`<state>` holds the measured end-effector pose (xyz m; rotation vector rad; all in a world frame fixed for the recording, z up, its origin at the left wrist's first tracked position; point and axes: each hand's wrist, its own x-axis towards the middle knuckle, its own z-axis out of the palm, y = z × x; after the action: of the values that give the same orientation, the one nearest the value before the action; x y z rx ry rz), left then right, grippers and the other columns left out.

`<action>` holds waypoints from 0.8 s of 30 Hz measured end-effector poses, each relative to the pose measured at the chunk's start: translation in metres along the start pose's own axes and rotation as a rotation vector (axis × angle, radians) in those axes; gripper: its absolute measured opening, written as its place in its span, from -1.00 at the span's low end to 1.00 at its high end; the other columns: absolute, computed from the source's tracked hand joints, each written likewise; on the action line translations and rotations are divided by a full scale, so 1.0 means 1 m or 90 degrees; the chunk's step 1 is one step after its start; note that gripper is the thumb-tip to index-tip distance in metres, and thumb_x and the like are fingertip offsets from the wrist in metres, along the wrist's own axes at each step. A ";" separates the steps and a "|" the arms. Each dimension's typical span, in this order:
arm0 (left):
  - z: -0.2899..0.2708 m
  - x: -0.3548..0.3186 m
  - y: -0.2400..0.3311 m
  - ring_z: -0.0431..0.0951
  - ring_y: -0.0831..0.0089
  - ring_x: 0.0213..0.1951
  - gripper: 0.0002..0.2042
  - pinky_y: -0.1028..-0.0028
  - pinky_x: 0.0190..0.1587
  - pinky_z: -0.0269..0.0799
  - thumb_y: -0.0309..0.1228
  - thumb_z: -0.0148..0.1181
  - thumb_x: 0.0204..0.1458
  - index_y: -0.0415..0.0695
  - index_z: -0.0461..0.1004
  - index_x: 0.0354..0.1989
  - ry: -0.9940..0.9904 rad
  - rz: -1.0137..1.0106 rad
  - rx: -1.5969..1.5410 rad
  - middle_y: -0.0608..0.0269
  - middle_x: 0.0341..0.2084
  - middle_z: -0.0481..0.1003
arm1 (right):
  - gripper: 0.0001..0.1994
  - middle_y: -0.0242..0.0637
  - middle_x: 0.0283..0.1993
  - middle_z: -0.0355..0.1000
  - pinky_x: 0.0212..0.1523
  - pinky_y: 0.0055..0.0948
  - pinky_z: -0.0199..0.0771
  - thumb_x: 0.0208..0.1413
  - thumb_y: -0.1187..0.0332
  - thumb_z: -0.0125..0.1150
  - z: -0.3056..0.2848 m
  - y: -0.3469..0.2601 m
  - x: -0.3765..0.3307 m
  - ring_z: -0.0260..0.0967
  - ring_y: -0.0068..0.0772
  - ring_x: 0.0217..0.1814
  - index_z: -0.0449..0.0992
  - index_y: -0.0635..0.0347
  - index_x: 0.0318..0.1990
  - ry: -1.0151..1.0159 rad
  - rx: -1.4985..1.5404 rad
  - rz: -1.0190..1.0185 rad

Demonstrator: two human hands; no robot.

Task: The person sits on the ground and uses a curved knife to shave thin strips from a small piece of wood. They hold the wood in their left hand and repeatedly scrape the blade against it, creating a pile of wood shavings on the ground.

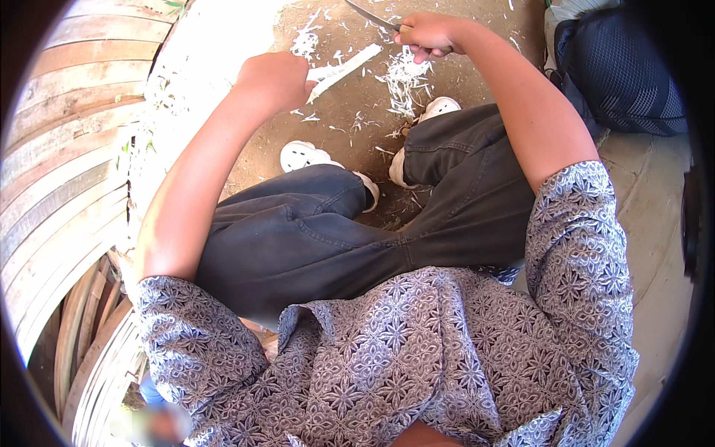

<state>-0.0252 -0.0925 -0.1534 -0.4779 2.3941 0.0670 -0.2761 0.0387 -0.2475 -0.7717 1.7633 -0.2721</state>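
Observation:
My left hand (274, 78) grips a pale, flat strip of wood (344, 68) that points up and to the right over the dirt ground. My right hand (426, 33) is closed around the handle of a knife (370, 14) whose dark blade runs up and left, just above the strip's far end. White wood shavings (404, 80) lie scattered on the ground below both hands. I am seated, my legs in dark trousers, white shoes (304, 155) on my feet.
A stack of curved wooden strips (59, 164) fills the left side. A dark mesh bag (622, 71) rests at the upper right. Brown dirt ground (477, 15) lies ahead, and a pale concrete surface (659, 246) runs along the right.

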 end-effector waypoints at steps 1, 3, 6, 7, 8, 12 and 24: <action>-0.001 -0.001 -0.001 0.64 0.08 -0.26 -0.66 0.16 -0.18 0.55 -0.15 0.11 0.20 -0.24 0.58 -0.25 0.000 -0.006 -0.002 0.01 -0.39 0.61 | -0.77 -0.61 -0.46 0.31 -0.67 -0.69 0.05 0.30 0.13 0.07 0.000 -0.002 0.001 0.52 -0.72 -0.37 0.43 0.00 -0.02 -0.002 -0.001 0.000; 0.000 0.000 -0.002 0.64 0.07 -0.25 -0.66 0.16 -0.17 0.55 -0.15 0.11 0.20 -0.23 0.57 -0.23 0.004 -0.006 0.004 0.00 -0.38 0.61 | -0.77 -0.60 -0.47 0.31 -0.67 -0.69 0.05 0.30 0.13 0.07 0.001 -0.005 0.000 0.53 -0.71 -0.37 0.43 0.00 -0.03 -0.005 -0.006 0.001; 0.008 0.003 -0.003 0.64 0.07 -0.24 -0.66 0.15 -0.17 0.55 -0.15 0.11 0.20 -0.22 0.57 -0.23 0.009 0.005 0.020 0.01 -0.37 0.61 | -0.78 -0.57 -0.46 0.31 -0.67 -0.69 0.05 0.30 0.13 0.07 0.003 -0.008 -0.002 0.53 -0.69 -0.37 0.43 0.00 -0.05 -0.005 -0.013 0.003; 0.008 0.003 -0.003 0.64 0.07 -0.24 -0.66 0.15 -0.17 0.55 -0.15 0.11 0.20 -0.22 0.57 -0.23 0.002 0.008 0.022 0.01 -0.37 0.61 | -0.78 -0.56 -0.46 0.32 -0.67 -0.68 0.05 0.30 0.14 0.07 0.003 -0.010 -0.003 0.53 -0.68 -0.36 0.43 0.01 -0.05 -0.005 -0.012 0.002; 0.008 0.002 -0.002 0.64 0.07 -0.24 -0.66 0.15 -0.17 0.55 -0.14 0.11 0.20 -0.22 0.57 -0.23 -0.005 0.010 0.024 0.01 -0.37 0.61 | -0.78 -0.55 -0.45 0.32 -0.67 -0.68 0.05 0.30 0.14 0.07 0.004 -0.012 -0.005 0.53 -0.67 -0.36 0.43 0.02 -0.06 -0.005 -0.011 0.002; 0.002 -0.002 0.005 0.65 0.08 -0.25 -0.66 0.15 -0.18 0.55 -0.14 0.13 0.20 -0.22 0.57 -0.23 -0.023 0.018 0.008 0.01 -0.37 0.62 | -0.78 -0.51 -0.41 0.33 -0.66 -0.66 0.08 0.29 0.14 0.08 0.003 -0.012 -0.004 0.54 -0.63 -0.35 0.44 0.05 -0.08 -0.023 0.003 -0.010; 0.001 -0.001 0.000 0.65 0.11 -0.25 -0.66 0.17 -0.18 0.56 -0.13 0.12 0.20 -0.18 0.55 -0.14 -0.017 -0.009 0.001 0.05 -0.40 0.62 | -0.81 -0.53 -0.41 0.32 -0.60 -0.64 0.10 0.27 0.12 0.12 0.007 -0.013 -0.005 0.53 -0.64 -0.36 0.43 0.00 -0.16 -0.028 -0.011 -0.009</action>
<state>-0.0239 -0.0917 -0.1530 -0.4898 2.3650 0.0652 -0.2646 0.0334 -0.2385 -0.7979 1.7209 -0.2481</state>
